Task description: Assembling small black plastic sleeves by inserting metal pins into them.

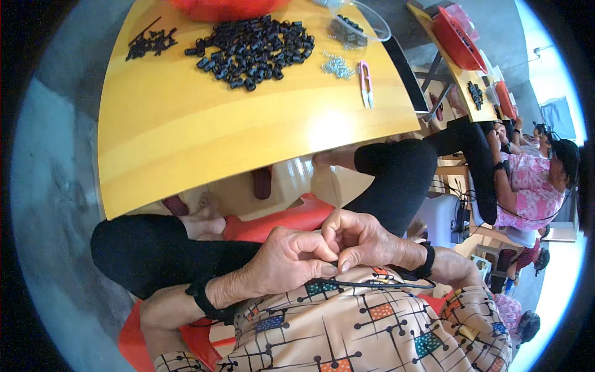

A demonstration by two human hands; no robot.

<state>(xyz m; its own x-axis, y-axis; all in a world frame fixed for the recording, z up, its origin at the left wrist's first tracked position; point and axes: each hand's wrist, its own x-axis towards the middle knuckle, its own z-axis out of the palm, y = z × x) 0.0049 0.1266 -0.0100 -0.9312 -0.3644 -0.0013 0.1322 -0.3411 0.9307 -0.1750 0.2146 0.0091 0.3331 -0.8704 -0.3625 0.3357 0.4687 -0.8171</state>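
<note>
Above my lap, my left hand [286, 259] and my right hand [364, 243] meet fingertip to fingertip. Both are closed in a pinch around a tiny dark piece [334, 263], mostly covered by the fingers, so its kind does not show. On the yellow table [211, 136] ahead lies a heap of short black tubular parts [257, 49]. Thinner black pieces [150, 44] form a smaller pile to its left. To the right are small silver screws [338, 65] and thread snips [365, 84] with a pink handle.
A red basin [229, 7] stands at the table's far edge, near a clear plastic tub [356, 28] holding dark parts. A thin black cable [378, 285] crosses my shirt. At right, other people sit by a second table [480, 111] with a red basin [458, 40].
</note>
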